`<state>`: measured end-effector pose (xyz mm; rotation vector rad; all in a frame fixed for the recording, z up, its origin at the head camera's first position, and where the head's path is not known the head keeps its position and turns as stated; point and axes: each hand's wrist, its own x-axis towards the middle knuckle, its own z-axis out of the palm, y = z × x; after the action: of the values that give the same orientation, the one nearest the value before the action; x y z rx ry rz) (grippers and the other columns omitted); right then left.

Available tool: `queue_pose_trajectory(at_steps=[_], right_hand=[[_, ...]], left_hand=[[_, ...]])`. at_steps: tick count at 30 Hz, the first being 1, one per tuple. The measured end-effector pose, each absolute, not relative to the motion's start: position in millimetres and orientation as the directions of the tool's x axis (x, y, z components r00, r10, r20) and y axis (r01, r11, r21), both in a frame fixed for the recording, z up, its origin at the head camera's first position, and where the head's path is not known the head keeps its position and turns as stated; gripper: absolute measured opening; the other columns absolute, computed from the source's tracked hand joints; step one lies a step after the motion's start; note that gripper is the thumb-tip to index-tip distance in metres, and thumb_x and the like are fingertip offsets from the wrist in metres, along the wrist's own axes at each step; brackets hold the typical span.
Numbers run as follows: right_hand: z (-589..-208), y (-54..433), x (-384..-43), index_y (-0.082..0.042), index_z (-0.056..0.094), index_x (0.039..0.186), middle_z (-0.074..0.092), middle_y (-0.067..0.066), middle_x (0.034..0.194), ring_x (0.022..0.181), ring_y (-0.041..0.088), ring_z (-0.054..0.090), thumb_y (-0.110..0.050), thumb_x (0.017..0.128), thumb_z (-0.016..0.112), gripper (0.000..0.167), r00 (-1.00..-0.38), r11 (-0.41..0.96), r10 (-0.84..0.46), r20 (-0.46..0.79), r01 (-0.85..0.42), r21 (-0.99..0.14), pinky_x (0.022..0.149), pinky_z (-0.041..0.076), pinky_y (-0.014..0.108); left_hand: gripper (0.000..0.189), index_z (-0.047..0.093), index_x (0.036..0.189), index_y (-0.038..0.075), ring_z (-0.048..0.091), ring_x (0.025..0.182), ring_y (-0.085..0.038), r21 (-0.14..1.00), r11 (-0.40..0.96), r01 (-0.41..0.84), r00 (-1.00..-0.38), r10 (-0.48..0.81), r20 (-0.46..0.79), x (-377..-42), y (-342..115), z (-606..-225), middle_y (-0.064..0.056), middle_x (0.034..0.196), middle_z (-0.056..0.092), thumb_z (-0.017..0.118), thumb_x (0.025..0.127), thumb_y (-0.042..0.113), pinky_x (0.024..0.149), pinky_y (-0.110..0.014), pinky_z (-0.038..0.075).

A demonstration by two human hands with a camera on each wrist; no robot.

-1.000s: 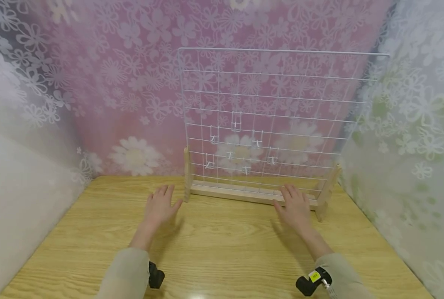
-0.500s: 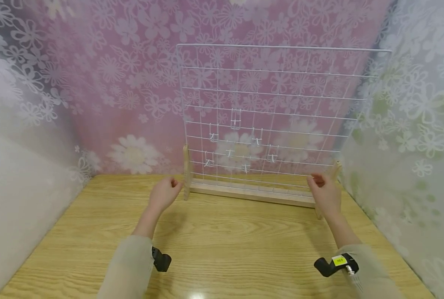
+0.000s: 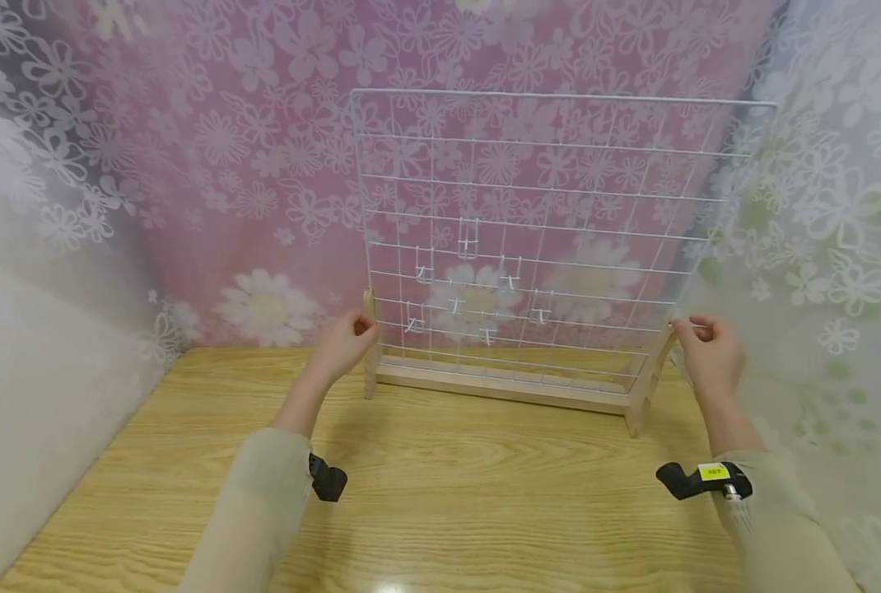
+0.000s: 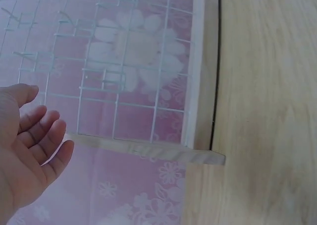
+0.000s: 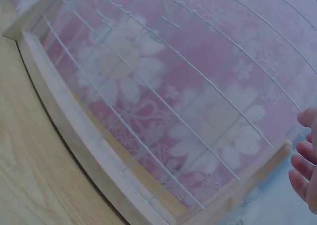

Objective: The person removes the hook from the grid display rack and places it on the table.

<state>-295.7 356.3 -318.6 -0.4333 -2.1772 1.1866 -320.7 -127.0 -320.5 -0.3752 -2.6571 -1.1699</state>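
A white wire grid panel (image 3: 559, 96) stands upright in a wooden stand (image 3: 500, 385). Several white wire hooks (image 3: 540, 316) hang on its lower and middle part. My left hand (image 3: 342, 344) is at the top of the left wooden post (image 3: 370, 375). In the left wrist view, that hand (image 4: 25, 155) has loosely bent fingers, the thumb apart from them and nothing held. At the other end, my right hand (image 3: 715, 362) is beside the top of the right post (image 3: 642, 391). The right wrist view shows its thumb and fingers (image 5: 301, 183) parted near the post's end (image 5: 287, 146).
The stand rests toward the back of a wood-grain table (image 3: 440, 494). Floral-patterned wall coverings (image 3: 263, 165) rise behind it and on both sides. Each sleeve bears a black wrist camera (image 3: 328, 478).
Both hands have risen from low at the stand's base to the tops of the two posts. The right hand has moved outward to the right. Their fingers have bent; the rack stays in place.
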Motion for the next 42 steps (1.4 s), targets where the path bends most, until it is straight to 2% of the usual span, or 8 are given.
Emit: queue_pose_trajectory(at_steps=[4, 11, 18, 27, 36, 42], right_hand=[[-313, 365, -300, 0.002, 0.054, 0.123, 0.047, -0.015, 0.081, 0.075, -0.002, 0.041, -0.038, 0.09, 0.056, 0.052, -0.822, 0.603, 0.431, 0.372, -0.044, -0.796, 0.067, 0.036, 0.021], [-315, 371, -306, 0.008, 0.053, 0.118, 0.045, -0.012, 0.079, 0.073, 0.003, 0.04, -0.029, 0.091, 0.057, 0.045, -0.881, 0.653, 0.277, 0.383, -0.12, -0.748, 0.06, 0.036, 0.017], [-320, 371, -305, 0.006, 0.054, 0.111, 0.044, -0.008, 0.077, 0.071, 0.008, 0.038, -0.029, 0.091, 0.058, 0.04, -0.884, 0.648, 0.285, 0.37, -0.107, -0.754, 0.059, 0.034, 0.022], [-321, 373, -306, 0.003, 0.051, 0.113, 0.044, -0.001, 0.085, 0.076, 0.015, 0.038, -0.033, 0.092, 0.055, 0.042, -0.896, 0.644, 0.285, 0.341, -0.084, -0.761, 0.062, 0.035, 0.026], [-320, 376, -307, 0.005, 0.054, 0.114, 0.045, -0.002, 0.083, 0.074, 0.011, 0.04, -0.029, 0.093, 0.055, 0.04, -0.894, 0.646, 0.301, 0.331, -0.064, -0.761, 0.059, 0.037, 0.02], [-316, 376, -310, 0.007, 0.054, 0.116, 0.047, 0.001, 0.087, 0.075, 0.007, 0.044, -0.028, 0.093, 0.054, 0.042, -0.9, 0.633, 0.299, 0.318, -0.062, -0.771, 0.06, 0.04, 0.014]], left_hand=[[0.031, 0.057, 0.108, 0.002, 0.055, 0.09, -0.026, 0.699, 0.627, 0.346, -0.934, 0.159, 0.32, -326, -121, -305, -0.012, 0.097, 0.059, 0.053, 0.094, 0.029, 0.078, -0.039, 0.046], [0.033, 0.054, 0.117, 0.002, 0.052, 0.099, -0.026, 0.731, 0.577, 0.364, -0.929, 0.164, 0.333, -335, -109, -283, -0.012, 0.106, 0.057, 0.049, 0.095, 0.027, 0.087, -0.04, 0.043], [0.033, 0.053, 0.12, 0.001, 0.053, 0.101, -0.026, 0.724, 0.577, 0.379, -0.923, 0.175, 0.343, -346, -93, -267, -0.013, 0.109, 0.057, 0.048, 0.096, 0.023, 0.089, -0.039, 0.043], [0.031, 0.053, 0.121, 0.002, 0.055, 0.096, -0.025, 0.775, 0.512, 0.372, -0.928, 0.176, 0.329, -354, -80, -258, -0.013, 0.107, 0.059, 0.046, 0.098, 0.021, 0.082, -0.037, 0.047], [0.029, 0.055, 0.116, -0.006, 0.057, 0.096, -0.031, 0.858, 0.375, 0.352, -0.936, 0.151, 0.318, -358, -68, -260, -0.024, 0.111, 0.058, 0.046, 0.098, 0.015, 0.087, -0.038, 0.046], [0.029, 0.059, 0.11, -0.006, 0.057, 0.093, -0.031, 0.894, 0.329, 0.305, -0.952, 0.132, 0.276, -359, -63, -256, -0.024, 0.107, 0.06, 0.05, 0.096, 0.018, 0.086, -0.04, 0.046]])
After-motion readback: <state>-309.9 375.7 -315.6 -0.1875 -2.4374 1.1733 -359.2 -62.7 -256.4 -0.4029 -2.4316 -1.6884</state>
